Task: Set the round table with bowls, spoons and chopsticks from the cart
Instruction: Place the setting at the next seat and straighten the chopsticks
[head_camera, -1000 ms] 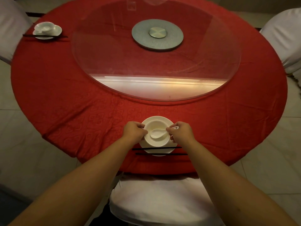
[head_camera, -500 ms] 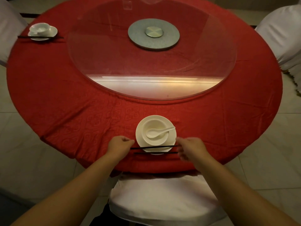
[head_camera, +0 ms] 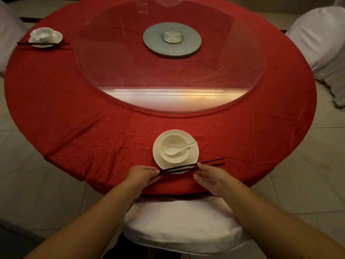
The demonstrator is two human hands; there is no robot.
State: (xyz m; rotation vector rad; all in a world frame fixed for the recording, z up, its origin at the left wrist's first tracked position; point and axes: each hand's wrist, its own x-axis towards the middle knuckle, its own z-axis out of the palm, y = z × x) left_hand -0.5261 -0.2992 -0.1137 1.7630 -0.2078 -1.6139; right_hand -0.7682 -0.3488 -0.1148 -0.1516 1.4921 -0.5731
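At the far left of the round table, under its red cloth, a white bowl sits on a saucer with dark chopsticks lying crosswise along its near edge; whether a spoon lies inside is too dim to tell, and a white-covered chair beside it is cut off by the frame. The left hand pinches the left ends of the near chopsticks; their long axis runs left to right, tilted so the right ends sit farther from the person, crossing the near rim of the plate. On that plate stands a bowl holding a white spoon, scoop to the left, handle pointing right over the rim. The right hand is released, palm up, fingertips touching the chopsticks partway along; their right ends rest on the cloth beyond it. A glass turntable covers the table's middle.
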